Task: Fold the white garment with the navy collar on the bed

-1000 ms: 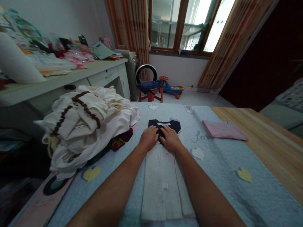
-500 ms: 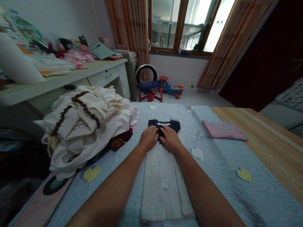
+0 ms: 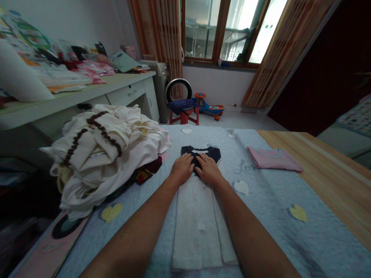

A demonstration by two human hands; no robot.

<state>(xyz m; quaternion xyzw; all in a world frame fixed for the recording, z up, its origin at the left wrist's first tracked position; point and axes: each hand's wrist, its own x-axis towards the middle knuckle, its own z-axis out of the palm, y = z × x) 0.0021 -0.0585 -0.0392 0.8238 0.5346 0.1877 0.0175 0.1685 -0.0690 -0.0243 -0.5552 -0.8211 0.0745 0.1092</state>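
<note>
A folded garment lies lengthwise on a pale blue heart-patterned quilt [image 3: 261,216], with a white lower part [image 3: 197,231] and a navy upper part [image 3: 201,153] with white trim. My left hand [image 3: 182,169] and my right hand [image 3: 209,170] rest flat side by side on the navy part, fingers pointing away from me. Neither hand grips the cloth. The cloth under my palms is hidden.
A large heap of cream clothes with brown trim [image 3: 98,154] lies to the left, with dark patterned cloth [image 3: 145,175] at its edge. A folded pink top [image 3: 274,159] lies right. Beyond are a wooden table edge [image 3: 327,166] and a white desk [image 3: 127,92] with clutter.
The view has shifted very slightly. Both hands remain flat on the navy cloth, and the garment has not visibly moved.
</note>
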